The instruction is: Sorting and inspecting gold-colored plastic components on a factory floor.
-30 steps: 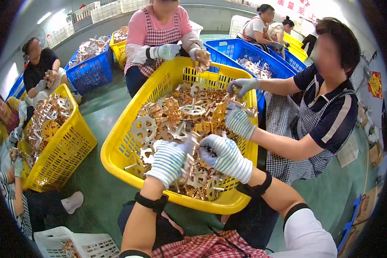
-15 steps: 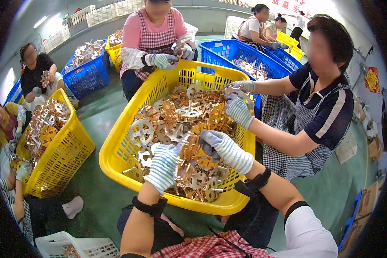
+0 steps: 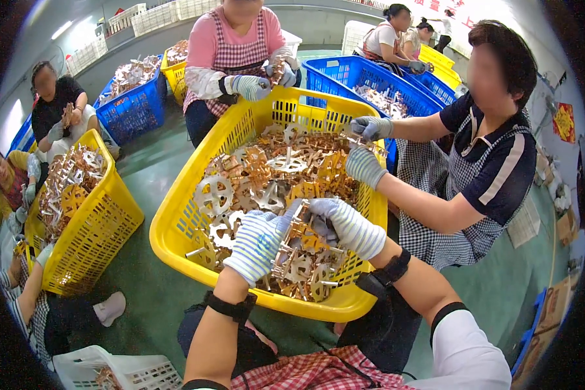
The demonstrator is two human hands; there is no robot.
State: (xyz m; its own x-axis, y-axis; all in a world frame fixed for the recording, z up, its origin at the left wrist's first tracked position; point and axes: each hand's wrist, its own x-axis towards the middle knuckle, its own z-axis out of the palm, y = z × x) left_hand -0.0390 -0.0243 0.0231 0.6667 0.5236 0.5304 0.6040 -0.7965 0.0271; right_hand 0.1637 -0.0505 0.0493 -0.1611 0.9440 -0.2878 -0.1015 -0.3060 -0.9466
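Both my hands wear striped white-and-blue gloves and meet over the near half of a large yellow basket [image 3: 195, 266]. My left hand [image 3: 259, 244] is closed on the edge of a flat metal part [image 3: 294, 224], seen nearly edge-on. Against the same part's upper end, my right hand [image 3: 348, 224] has its fingers pinched; they partly hide it. Under and around my hands lies a heap of loose stamped metal parts, silver and coppery, some of them toothed discs with a pin. One silver toothed disc [image 3: 213, 194] rests at the heap's left side.
Across the basket's right rim, a co-worker's gloved hands [image 3: 366, 166] handle a metal part. Another co-worker's hands [image 3: 253, 88] hold a piece at the far rim. A second yellow basket [image 3: 101, 227] stands left, blue baskets [image 3: 136, 114] behind, a white crate [image 3: 120, 370] near left.
My right hand has shifted slightly up and left, bringing its fingers to the part by my left hand. My left hand has risen a little and turned. The right-hand co-worker's hands have moved slightly.
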